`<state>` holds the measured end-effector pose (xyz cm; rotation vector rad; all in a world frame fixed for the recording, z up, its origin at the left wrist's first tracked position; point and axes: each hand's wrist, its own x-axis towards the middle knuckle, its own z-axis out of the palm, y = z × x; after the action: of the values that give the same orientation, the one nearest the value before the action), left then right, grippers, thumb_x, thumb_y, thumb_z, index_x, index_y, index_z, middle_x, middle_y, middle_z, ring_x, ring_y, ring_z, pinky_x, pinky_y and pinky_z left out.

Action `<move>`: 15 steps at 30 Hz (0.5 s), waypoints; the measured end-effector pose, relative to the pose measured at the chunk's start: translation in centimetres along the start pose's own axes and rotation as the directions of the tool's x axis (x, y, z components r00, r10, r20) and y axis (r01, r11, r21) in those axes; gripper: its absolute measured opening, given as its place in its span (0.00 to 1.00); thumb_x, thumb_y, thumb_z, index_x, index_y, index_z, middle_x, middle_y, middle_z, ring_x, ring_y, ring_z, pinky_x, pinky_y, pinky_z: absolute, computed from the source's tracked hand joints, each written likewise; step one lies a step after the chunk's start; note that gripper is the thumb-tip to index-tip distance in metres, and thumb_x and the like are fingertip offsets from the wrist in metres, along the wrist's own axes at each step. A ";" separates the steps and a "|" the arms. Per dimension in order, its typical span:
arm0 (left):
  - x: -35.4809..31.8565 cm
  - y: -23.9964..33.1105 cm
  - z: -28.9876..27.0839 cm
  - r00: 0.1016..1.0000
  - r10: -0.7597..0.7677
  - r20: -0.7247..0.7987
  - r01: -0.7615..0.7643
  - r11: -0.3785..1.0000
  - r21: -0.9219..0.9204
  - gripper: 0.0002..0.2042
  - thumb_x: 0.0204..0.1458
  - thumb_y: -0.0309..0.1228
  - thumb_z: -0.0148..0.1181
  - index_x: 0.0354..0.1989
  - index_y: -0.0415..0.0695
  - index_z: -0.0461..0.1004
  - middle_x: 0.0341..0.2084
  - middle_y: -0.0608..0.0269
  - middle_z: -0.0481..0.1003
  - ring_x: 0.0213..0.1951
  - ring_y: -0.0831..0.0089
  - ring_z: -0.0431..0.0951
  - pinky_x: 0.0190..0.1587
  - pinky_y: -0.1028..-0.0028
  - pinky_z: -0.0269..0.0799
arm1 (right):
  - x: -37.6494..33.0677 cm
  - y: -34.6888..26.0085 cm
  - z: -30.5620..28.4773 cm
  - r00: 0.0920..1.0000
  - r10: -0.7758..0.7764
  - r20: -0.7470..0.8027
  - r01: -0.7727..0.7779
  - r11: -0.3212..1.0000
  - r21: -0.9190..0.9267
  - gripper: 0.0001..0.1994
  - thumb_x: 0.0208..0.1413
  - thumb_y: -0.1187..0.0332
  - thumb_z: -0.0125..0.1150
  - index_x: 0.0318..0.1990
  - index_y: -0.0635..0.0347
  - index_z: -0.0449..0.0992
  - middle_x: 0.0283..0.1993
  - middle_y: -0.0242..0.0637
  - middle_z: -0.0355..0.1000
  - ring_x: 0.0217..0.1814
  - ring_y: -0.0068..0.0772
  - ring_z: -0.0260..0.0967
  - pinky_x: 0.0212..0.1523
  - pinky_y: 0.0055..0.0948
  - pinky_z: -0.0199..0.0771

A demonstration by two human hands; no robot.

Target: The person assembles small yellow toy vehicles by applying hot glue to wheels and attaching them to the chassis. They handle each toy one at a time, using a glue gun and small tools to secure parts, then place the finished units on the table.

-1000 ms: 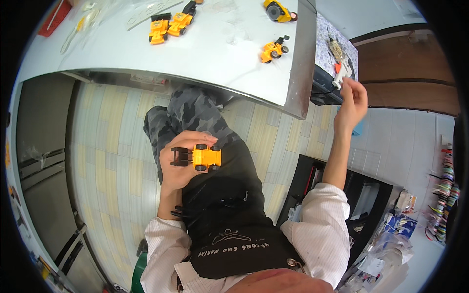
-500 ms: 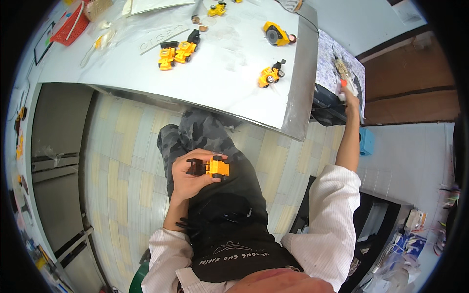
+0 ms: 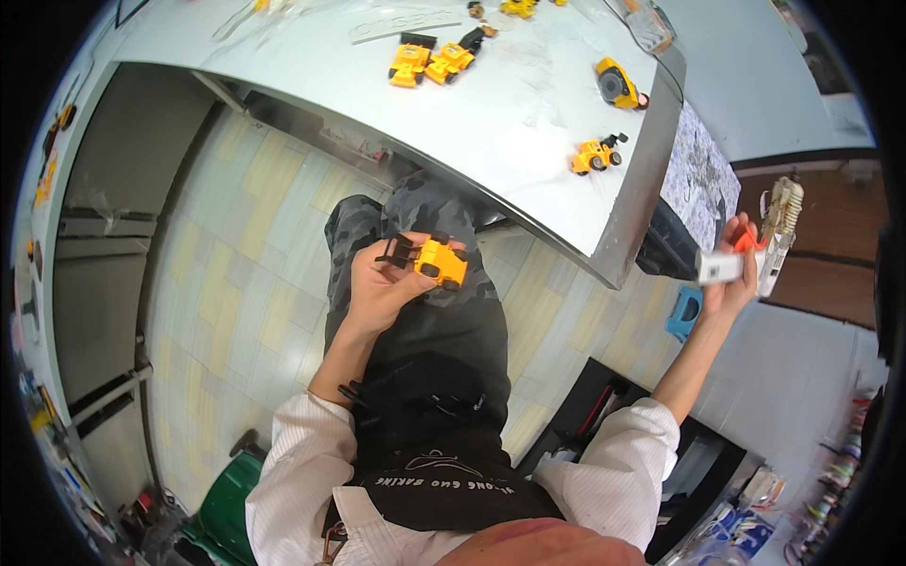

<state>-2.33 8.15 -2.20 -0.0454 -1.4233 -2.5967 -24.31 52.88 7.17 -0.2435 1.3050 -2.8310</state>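
My left hand (image 3: 382, 283) grips a yellow toy loader truck (image 3: 441, 262) with a black front bucket above my lap. The thumb and fingers close around its bucket end, and the dark wheels face up. Out to the right, my right hand (image 3: 729, 292) is wrapped around the grip of a white pistol-shaped tool (image 3: 776, 247). It has an orange-red trigger and a beige ribbed front with a thin tip pointing away; its exact kind is unclear. On the white table, a yellow toy tractor (image 3: 596, 156) and a yellow toy roller (image 3: 618, 85) stand near the right edge.
The white table (image 3: 528, 123) has a metal-edged right side. Two more toy trucks (image 3: 425, 61) sit close together farther left on it. A patterned surface (image 3: 698, 174) adjoins the table. A blue stool (image 3: 684, 313) stands on the floor at right, a green chair (image 3: 222, 505) at lower left.
My right hand has lifted the white pistol-shaped tool off the patterned surface and drawn it nearer. My left hand still holds the toy loader, slightly turned. The view has shifted.
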 end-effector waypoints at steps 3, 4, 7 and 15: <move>0.1 -0.2 -0.1 0.996 0.082 0.025 -0.079 0.990 -0.118 0.18 0.53 0.20 0.62 0.52 0.35 0.69 0.48 0.40 0.75 0.50 0.60 0.78 0.54 0.64 0.73 | -2.8 0.5 5.3 0.994 -0.008 0.108 0.021 0.992 -0.124 0.20 0.59 0.80 0.50 0.59 0.66 0.61 0.70 0.46 0.55 0.75 0.43 0.47 0.62 0.38 0.69; 0.2 -0.2 -0.1 0.996 0.092 0.023 -0.088 0.986 -0.143 0.17 0.53 0.21 0.62 0.52 0.35 0.69 0.47 0.41 0.75 0.50 0.60 0.77 0.53 0.64 0.74 | -3.9 1.2 6.9 0.989 -0.014 0.147 0.041 0.983 -0.182 0.17 0.58 0.79 0.52 0.55 0.65 0.63 0.67 0.45 0.57 0.75 0.43 0.47 0.66 0.44 0.63; 0.1 -0.3 -0.3 0.998 0.062 -0.013 -0.063 0.975 -0.211 0.17 0.55 0.22 0.61 0.53 0.35 0.69 0.47 0.44 0.76 0.50 0.60 0.77 0.54 0.64 0.74 | -6.4 1.7 9.7 0.961 0.008 0.276 0.086 0.941 -0.327 0.14 0.55 0.68 0.60 0.47 0.60 0.66 0.53 0.41 0.64 0.70 0.45 0.54 0.71 0.60 0.49; -0.7 -0.1 -1.6 0.994 0.112 0.003 -0.105 0.942 -0.320 0.20 0.53 0.27 0.65 0.53 0.39 0.69 0.47 0.46 0.75 0.52 0.56 0.76 0.54 0.60 0.73 | -10.9 7.1 15.2 0.763 0.318 0.563 0.049 0.840 -0.540 0.27 0.45 0.53 0.72 0.46 0.64 0.75 0.36 0.41 0.76 0.45 0.44 0.75 0.56 0.47 0.70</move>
<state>-1.57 6.98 -3.18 -0.1898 -0.9607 -2.7110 -11.69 37.62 10.06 -0.9677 1.7538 -1.8879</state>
